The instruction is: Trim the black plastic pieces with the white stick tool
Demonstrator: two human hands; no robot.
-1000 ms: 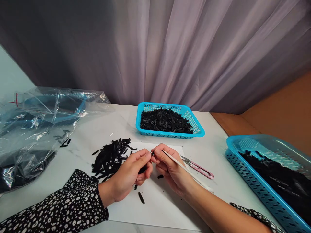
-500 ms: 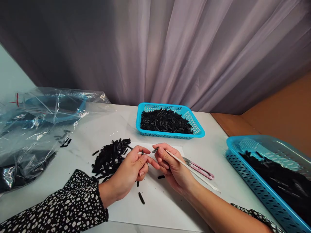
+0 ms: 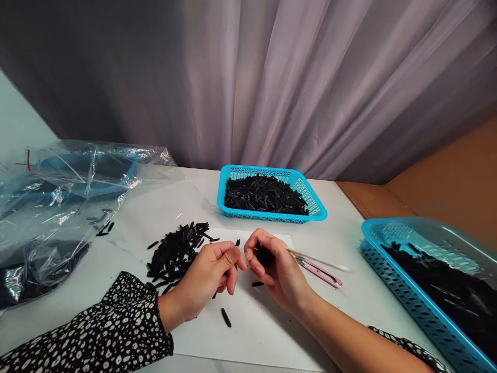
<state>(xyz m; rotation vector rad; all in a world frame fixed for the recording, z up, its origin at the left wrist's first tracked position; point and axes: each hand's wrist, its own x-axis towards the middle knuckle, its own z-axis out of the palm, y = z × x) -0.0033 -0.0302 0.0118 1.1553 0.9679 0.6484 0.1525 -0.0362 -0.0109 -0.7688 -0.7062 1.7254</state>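
Observation:
My left hand [image 3: 212, 269] is closed in a pinch, with the tip of a small black strip [image 3: 237, 242] showing above its thumb. My right hand [image 3: 277, 269] is curled just to the right, the two sets of fingertips almost meeting. Inside its fingers sits a dark black mass [image 3: 265, 255], whose separate parts I cannot make out. A thin white stick-like tool [image 3: 326, 260] sticks out behind that hand; its other end is hidden. Left of my left hand lies a loose pile of black strips [image 3: 174, 254]. One single strip [image 3: 225, 317] lies on the white sheet [image 3: 248, 342].
Pink-handled snips [image 3: 320, 272] lie beyond my right hand. A blue basket [image 3: 272, 213] of black strips stands at the back, and a bigger blue basket [image 3: 411, 300] at the right. A clear plastic bag [image 3: 85, 181] with black contents covers the left side.
The white tool has swung up and away behind my right hand, from lying along the wrist. Black stuff now shows in the right palm. My left fingers have curled in more.

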